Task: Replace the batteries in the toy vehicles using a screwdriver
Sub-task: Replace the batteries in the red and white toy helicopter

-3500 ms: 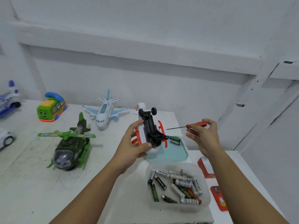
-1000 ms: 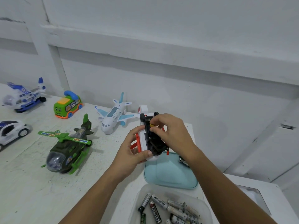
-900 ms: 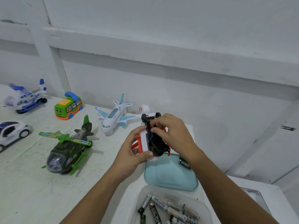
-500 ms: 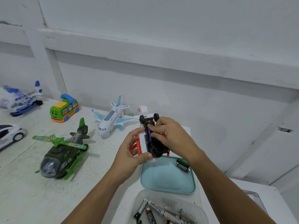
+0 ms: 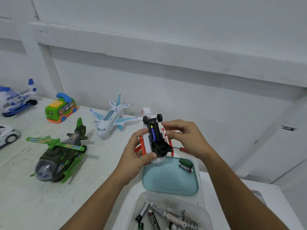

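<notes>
My left hand (image 5: 135, 157) grips a white and orange toy vehicle (image 5: 147, 143) held upside down above the table, wheels pointing away from me. Its black battery compartment is uncovered, and a blue battery (image 5: 153, 132) sits inside. My right hand (image 5: 185, 137) hovers just right of the toy. Its thumb and forefinger are loosely curled at the toy's edge with nothing between them. The red-handled screwdriver (image 5: 182, 149) lies on the table under that hand, partly hidden.
A teal tray (image 5: 169, 181) below the toy holds two batteries (image 5: 186, 165). A clear tub (image 5: 206, 213) of several batteries stands nearest me. A green helicopter (image 5: 58, 156), white airplane (image 5: 110, 118), green bus (image 5: 60, 107), blue helicopter (image 5: 15, 100) and white car (image 5: 6, 135) stand left.
My right hand put down the screwdriver, pressed into the battery compartment, then drew back to the right, which uncovered the blue battery. My left hand kept its grip on the toy.
</notes>
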The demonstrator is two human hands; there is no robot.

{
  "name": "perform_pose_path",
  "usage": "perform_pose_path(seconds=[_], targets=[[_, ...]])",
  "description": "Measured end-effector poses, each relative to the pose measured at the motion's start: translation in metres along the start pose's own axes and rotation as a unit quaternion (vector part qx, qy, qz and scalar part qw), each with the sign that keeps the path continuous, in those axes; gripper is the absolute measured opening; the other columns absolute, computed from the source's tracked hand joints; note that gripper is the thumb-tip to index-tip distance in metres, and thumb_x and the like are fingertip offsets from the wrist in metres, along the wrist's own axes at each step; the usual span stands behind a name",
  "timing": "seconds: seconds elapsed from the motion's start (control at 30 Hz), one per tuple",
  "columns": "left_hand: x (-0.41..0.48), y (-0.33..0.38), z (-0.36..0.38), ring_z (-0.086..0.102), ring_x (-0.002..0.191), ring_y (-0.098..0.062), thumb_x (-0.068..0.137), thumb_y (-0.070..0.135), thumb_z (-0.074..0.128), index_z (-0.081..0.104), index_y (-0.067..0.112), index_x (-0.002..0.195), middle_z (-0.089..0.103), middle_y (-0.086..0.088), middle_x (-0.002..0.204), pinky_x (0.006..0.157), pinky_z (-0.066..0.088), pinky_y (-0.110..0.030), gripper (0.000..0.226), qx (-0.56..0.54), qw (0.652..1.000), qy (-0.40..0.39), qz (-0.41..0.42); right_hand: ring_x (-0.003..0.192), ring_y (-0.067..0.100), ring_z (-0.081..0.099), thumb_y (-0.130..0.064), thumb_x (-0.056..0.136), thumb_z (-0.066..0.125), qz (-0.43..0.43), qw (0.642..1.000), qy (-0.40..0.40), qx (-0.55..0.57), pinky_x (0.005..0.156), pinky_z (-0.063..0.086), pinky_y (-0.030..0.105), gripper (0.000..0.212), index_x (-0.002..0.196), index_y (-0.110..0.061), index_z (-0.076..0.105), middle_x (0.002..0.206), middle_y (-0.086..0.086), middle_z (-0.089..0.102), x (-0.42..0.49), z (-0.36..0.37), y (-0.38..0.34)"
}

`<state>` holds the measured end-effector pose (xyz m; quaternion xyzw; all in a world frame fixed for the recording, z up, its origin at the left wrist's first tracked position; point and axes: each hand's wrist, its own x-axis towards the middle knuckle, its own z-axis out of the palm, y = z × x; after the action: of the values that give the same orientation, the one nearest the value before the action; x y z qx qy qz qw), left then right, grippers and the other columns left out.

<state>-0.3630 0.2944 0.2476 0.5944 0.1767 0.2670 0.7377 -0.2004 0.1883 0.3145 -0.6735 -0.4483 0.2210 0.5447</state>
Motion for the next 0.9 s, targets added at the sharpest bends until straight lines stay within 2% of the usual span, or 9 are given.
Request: perform_pose_path(seconds=[0.13, 0.2, 0.33, 0.5, 0.57, 0.63, 0.7, 0.8, 0.9], targets=[[-0.002, -0.003, 0.001, 0.070, 0.100, -0.019, 0.079, -0.014, 0.070, 0.052, 0.036, 0.126, 0.063, -0.003, 0.120, 0.073, 0.060, -0.036, 0.071, -0.004, 1.000, 0.005, -0.005, 0.067, 0.010, 0.062, -0.001, 0.086, 0.069, 0.076, 0.997, 0.018, -0.005, 0.071, 0.052, 0.031, 0.027, 0.098, -0.024, 0.075, 0.087, -0.004, 0.074, -0.010, -0.014, 0.017], [-0.002, -0.004, 0.001, 0.070, 0.100, -0.019, 0.080, -0.014, 0.069, 0.051, 0.037, 0.126, 0.063, -0.004, 0.120, 0.072, 0.060, -0.034, 0.071, -0.003, 1.000, 0.003, -0.007, 0.062, 0.006, 0.058, -0.002, 0.087, 0.068, 0.125, 0.991, -0.003, -0.051, 0.065, 0.049, 0.025, 0.026, 0.097, -0.025, 0.074, 0.080, -0.012, 0.071, -0.017, -0.021, 0.024], [-0.001, -0.006, 0.000, 0.069, 0.101, -0.021, 0.079, -0.013, 0.070, 0.050, 0.036, 0.127, 0.063, -0.004, 0.120, 0.072, 0.059, -0.032, 0.071, -0.006, 1.000, -0.006, -0.009, 0.071, 0.003, 0.055, -0.006, 0.085, 0.068, 0.158, 0.936, -0.091, -0.301, 0.063, 0.041, 0.011, 0.025, 0.099, -0.025, 0.074, 0.081, -0.014, 0.061, -0.030, -0.029, 0.037], [0.001, -0.007, 0.002, 0.069, 0.103, -0.023, 0.079, -0.014, 0.069, 0.050, 0.037, 0.126, 0.062, -0.003, 0.120, 0.072, 0.060, -0.034, 0.072, -0.012, 1.000, -0.010, -0.008, 0.078, -0.008, 0.043, -0.012, 0.085, 0.067, 0.146, 0.863, -0.176, -0.450, 0.060, 0.031, 0.008, 0.030, 0.113, -0.022, 0.069, 0.076, -0.023, 0.043, -0.042, -0.022, 0.040], [0.002, -0.007, 0.003, 0.069, 0.103, -0.022, 0.079, -0.014, 0.069, 0.050, 0.037, 0.127, 0.063, -0.004, 0.121, 0.073, 0.060, -0.034, 0.072, -0.015, 1.000, -0.011, -0.009, 0.096, 0.001, 0.051, -0.012, 0.085, 0.065, 0.127, 0.849, -0.179, -0.481, 0.065, 0.034, 0.011, 0.030, 0.113, -0.023, 0.067, 0.081, -0.019, 0.049, -0.046, -0.017, 0.044], [0.002, -0.007, 0.004, 0.069, 0.103, -0.022, 0.079, -0.014, 0.069, 0.050, 0.036, 0.128, 0.062, -0.004, 0.121, 0.074, 0.060, -0.035, 0.072, -0.019, 1.000, -0.014, -0.008, 0.095, 0.011, 0.054, -0.012, 0.086, 0.063, 0.124, 0.840, -0.177, -0.497, 0.067, 0.036, 0.013, 0.028, 0.112, -0.023, 0.066, 0.085, -0.012, 0.054, -0.050, -0.012, 0.046], [0.001, -0.008, 0.004, 0.069, 0.105, -0.023, 0.079, -0.014, 0.069, 0.050, 0.036, 0.128, 0.062, -0.004, 0.122, 0.075, 0.060, -0.036, 0.072, -0.020, 1.000, -0.016, -0.008, 0.091, 0.010, 0.056, -0.011, 0.088, 0.060, 0.118, 0.855, -0.171, -0.475, 0.073, 0.041, 0.014, 0.028, 0.113, -0.023, 0.068, 0.075, -0.017, 0.048, -0.051, -0.012, 0.046], [-0.001, -0.009, 0.005, 0.068, 0.105, -0.024, 0.079, -0.013, 0.070, 0.051, 0.037, 0.127, 0.062, -0.005, 0.122, 0.077, 0.061, -0.040, 0.072, -0.022, 1.000, -0.016, -0.009, 0.066, -0.004, 0.054, -0.007, 0.089, 0.059, 0.130, 0.931, -0.099, -0.326, 0.064, 0.043, 0.014, 0.028, 0.107, -0.026, 0.071, 0.068, -0.019, 0.055, -0.051, -0.015, 0.040], [-0.003, -0.008, 0.004, 0.068, 0.107, -0.026, 0.079, -0.013, 0.070, 0.052, 0.038, 0.127, 0.061, -0.005, 0.123, 0.077, 0.061, -0.040, 0.072, -0.019, 1.000, -0.016, -0.009, 0.072, 0.010, 0.068, -0.002, 0.094, 0.054, 0.175, 0.979, -0.042, -0.096, 0.057, 0.050, 0.026, 0.032, 0.104, -0.027, 0.072, 0.075, -0.009, 0.067, -0.048, -0.020, 0.033]])
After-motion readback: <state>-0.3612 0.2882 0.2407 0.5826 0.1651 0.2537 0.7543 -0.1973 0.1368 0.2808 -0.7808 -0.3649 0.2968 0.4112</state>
